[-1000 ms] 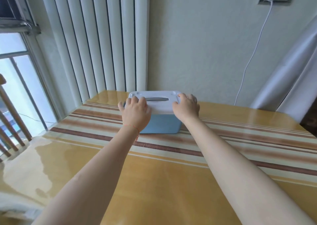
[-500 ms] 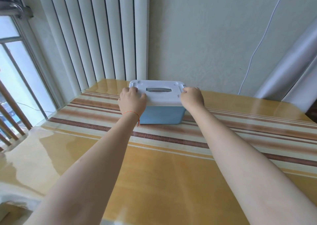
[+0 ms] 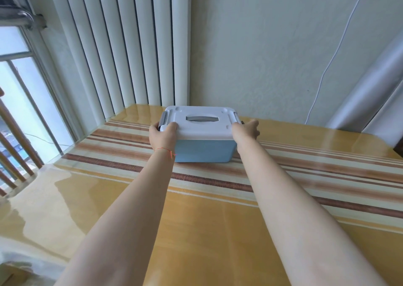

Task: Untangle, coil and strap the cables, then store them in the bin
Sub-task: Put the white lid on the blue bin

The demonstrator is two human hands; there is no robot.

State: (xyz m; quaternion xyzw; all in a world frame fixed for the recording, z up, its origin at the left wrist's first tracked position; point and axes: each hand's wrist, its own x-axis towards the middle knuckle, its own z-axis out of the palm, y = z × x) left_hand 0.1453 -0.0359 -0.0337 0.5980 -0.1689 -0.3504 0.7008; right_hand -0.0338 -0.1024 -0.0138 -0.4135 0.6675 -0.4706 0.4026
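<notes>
A light blue bin (image 3: 205, 152) with a white lid (image 3: 200, 124) and a grey handle recess stands at the far side of the table (image 3: 196, 231), close to the wall. My left hand (image 3: 162, 136) grips the bin's left end at the lid's side latch. My right hand (image 3: 246, 130) holds the right end by the other latch. The lid is on, so nothing inside the bin shows. No loose cables lie on the table.
A white cable (image 3: 333, 54) hangs down the wall behind the table on the right. Vertical blinds (image 3: 122, 45) and a window (image 3: 19, 93) stand at the left. A grey curtain (image 3: 375, 89) hangs at the right.
My hands slid from the top of the lid outward to the bin's two ends. The camera view shifted a little.
</notes>
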